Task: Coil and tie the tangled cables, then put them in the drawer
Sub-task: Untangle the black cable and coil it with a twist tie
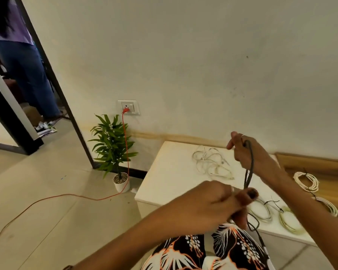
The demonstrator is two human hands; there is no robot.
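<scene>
Black cable [249,168] stretched between right hand [248,152]; left hand [213,203].

A potted plant [113,145] in a white pot stands on the tiled floor [47,191] against the far wall [183,55], just left of the white counter [170,178]. Above it, an orange cord [126,152] hangs from a wall socket [128,107] and trails left across the floor. At far left, a dark-framed doorway [53,78] shows a standing person [21,55].
</scene>
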